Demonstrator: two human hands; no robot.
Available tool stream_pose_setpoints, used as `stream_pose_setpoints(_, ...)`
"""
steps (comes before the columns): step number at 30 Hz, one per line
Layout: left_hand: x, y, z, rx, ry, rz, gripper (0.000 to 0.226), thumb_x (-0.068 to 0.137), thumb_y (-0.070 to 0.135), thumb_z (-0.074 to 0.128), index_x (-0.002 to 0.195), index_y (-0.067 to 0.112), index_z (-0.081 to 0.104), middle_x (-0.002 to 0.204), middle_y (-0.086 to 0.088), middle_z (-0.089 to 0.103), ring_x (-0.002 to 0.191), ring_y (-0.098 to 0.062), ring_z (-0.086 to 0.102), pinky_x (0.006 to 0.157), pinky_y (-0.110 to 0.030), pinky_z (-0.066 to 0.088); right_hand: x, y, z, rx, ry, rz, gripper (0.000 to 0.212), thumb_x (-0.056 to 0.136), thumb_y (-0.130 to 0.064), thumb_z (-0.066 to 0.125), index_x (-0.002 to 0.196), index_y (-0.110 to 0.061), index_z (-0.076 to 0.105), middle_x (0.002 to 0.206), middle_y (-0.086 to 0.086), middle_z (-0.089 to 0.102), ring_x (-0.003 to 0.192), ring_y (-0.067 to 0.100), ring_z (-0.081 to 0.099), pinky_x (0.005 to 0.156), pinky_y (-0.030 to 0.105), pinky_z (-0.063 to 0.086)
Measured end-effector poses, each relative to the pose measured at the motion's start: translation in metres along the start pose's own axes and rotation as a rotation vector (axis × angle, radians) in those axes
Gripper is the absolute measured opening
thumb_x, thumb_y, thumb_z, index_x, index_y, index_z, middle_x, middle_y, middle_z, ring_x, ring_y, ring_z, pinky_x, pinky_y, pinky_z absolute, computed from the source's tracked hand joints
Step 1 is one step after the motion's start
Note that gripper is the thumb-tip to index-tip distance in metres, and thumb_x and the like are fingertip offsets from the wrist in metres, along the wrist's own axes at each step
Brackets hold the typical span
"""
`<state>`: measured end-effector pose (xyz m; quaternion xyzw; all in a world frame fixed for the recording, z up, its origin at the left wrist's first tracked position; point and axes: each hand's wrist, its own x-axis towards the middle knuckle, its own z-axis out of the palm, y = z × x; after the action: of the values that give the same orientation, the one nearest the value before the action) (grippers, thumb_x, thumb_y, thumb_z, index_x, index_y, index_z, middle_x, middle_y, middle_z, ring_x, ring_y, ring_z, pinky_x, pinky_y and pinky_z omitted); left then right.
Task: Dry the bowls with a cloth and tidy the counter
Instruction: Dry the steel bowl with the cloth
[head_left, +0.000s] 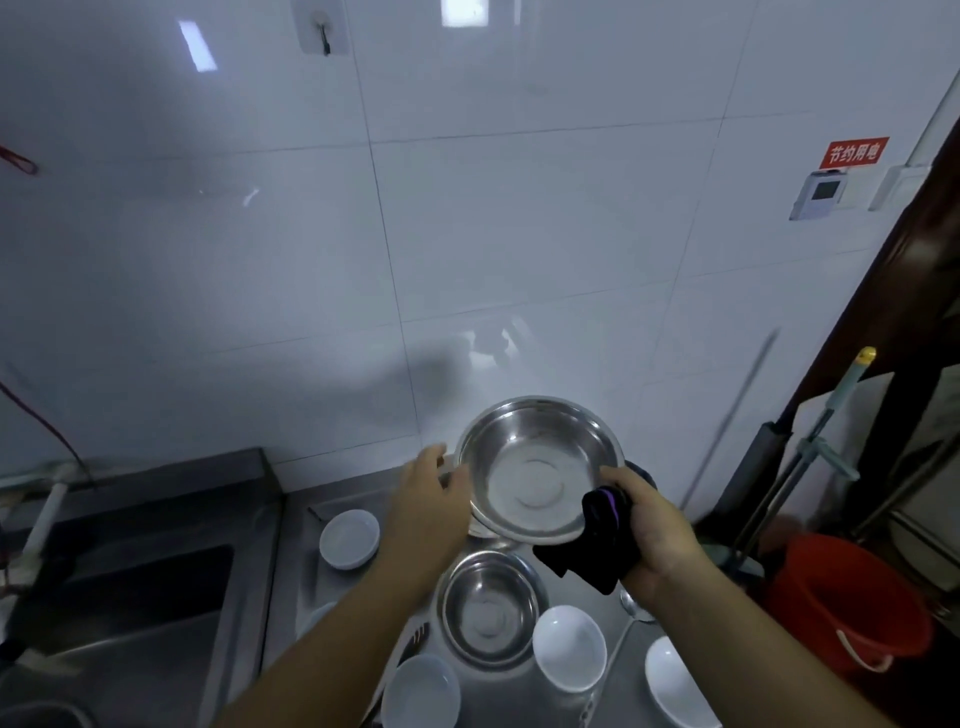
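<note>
Tilting steel bowl (537, 470) between left hand (431, 501) and cloth-wrapped (597, 540) right fingers (631, 480).

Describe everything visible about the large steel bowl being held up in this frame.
The large steel bowl looks like shiny stainless steel, round, with a rolled rim and a flat circular base visible inside. It appears empty. It is held above the counter, tilted so its opening faces the camera. The left hand grips its left rim; the right hand presses a dark cloth with a purple patch against its lower right rim. A smaller steel bowl sits on the counter below.
</note>
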<state>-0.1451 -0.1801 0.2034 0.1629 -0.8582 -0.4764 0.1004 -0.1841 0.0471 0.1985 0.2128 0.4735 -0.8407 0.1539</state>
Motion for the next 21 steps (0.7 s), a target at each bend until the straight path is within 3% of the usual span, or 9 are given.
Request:
stream_pose_setpoints(2,0.0,-0.011,0.005,-0.16,-0.102,-0.144,0.02,0.104,0.032,0.053,0.105,0.022,0.071,0.096,-0.004,0.072,0.086,-0.018,0.067,0.091,-0.054,0.058,0.0,0.005,-0.004,-0.027,0.038,0.0,0.037,0.081,-0.016,0.084,0.112,-0.002,0.071,0.106,0.026,0.071,0.095,0.043,0.071,0.087,0.073,0.056)
stream_pose_setpoints(4,-0.001,-0.02,0.015,-0.376,-0.127,-0.259,0.019,0.101,0.021,0.056,0.093,0.017,0.073,0.084,-0.014,0.072,0.074,-0.024,0.07,0.084,-0.058,0.063,0.001,0.012,-0.01,-0.035,0.09,-0.029,0.031,0.083,-0.012,0.084,0.112,-0.008,0.074,0.105,0.028,0.075,0.091,0.042,0.075,0.082,0.067,0.061)
stream_pose_setpoints(7,0.002,-0.032,0.032,-0.598,-0.177,-0.402,0.016,0.097,0.013,0.061,0.1,0.017,0.076,0.086,-0.016,0.078,0.076,-0.03,0.077,0.074,-0.052,0.067,0.009,0.019,-0.026,-0.057,0.167,-0.069,0.038,0.087,-0.008,0.083,0.122,-0.004,0.071,0.098,0.025,0.07,0.091,0.039,0.07,0.095,0.073,0.054)
stream_pose_setpoints(10,0.004,-0.04,0.053,-0.637,-0.197,-0.458,0.019,0.097,0.012,0.062,0.112,0.019,0.072,0.087,-0.013,0.079,0.077,-0.028,0.078,0.071,-0.043,0.065,0.022,0.023,-0.044,-0.035,0.224,-0.117,0.04,0.088,-0.01,0.083,0.125,-0.002,0.069,0.097,0.018,0.067,0.09,0.033,0.065,0.091,0.053,0.058)
stream_pose_setpoints(12,0.006,-0.042,0.067,-0.631,-0.197,-0.475,0.02,0.096,0.012,0.061,0.111,0.019,0.071,0.085,-0.014,0.079,0.076,-0.031,0.078,0.073,-0.05,0.067,0.031,0.024,-0.055,-0.014,0.231,-0.091,0.037,0.089,-0.015,0.084,0.124,-0.006,0.072,0.1,0.018,0.067,0.093,0.034,0.065,0.095,0.054,0.058)
stream_pose_setpoints(13,0.008,-0.042,0.074,-0.625,-0.196,-0.485,0.02,0.095,0.012,0.06,0.111,0.018,0.071,0.086,-0.015,0.079,0.078,-0.034,0.078,0.076,-0.054,0.067,0.036,0.024,-0.061,-0.015,0.229,-0.058,0.036,0.09,-0.017,0.084,0.123,-0.007,0.073,0.104,0.021,0.069,0.096,0.036,0.068,0.099,0.062,0.056)
stream_pose_setpoints(15,0.013,-0.041,0.088,-0.619,-0.192,-0.517,0.019,0.096,0.01,0.059,0.11,0.017,0.07,0.092,-0.018,0.078,0.085,-0.039,0.078,0.08,-0.059,0.065,0.047,0.021,-0.074,-0.025,0.228,0.01,0.033,0.091,-0.019,0.083,0.119,-0.005,0.075,0.108,0.025,0.074,0.099,0.042,0.074,0.094,0.073,0.054)
stream_pose_setpoints(18,0.024,-0.041,0.109,-0.601,-0.193,-0.564,0.015,0.098,0.008,0.059,0.109,0.014,0.068,0.094,-0.02,0.077,0.082,-0.035,0.077,0.08,-0.056,0.066,0.068,0.014,-0.094,-0.044,0.224,0.076,0.024,0.089,-0.014,0.079,0.108,-0.001,0.076,0.089,0.024,0.074,0.074,0.04,0.074,0.07,0.061,0.062)
stream_pose_setpoints(21,0.038,-0.044,0.136,-0.582,-0.193,-0.629,0.014,0.099,0.007,0.059,0.11,0.012,0.067,0.095,-0.02,0.077,0.083,-0.033,0.077,0.077,-0.05,0.067,0.093,0.006,-0.11,-0.084,0.269,0.098,0.018,0.084,-0.005,0.078,0.102,-0.002,0.078,0.087,0.024,0.074,0.075,0.039,0.073,0.07,0.062,0.063)
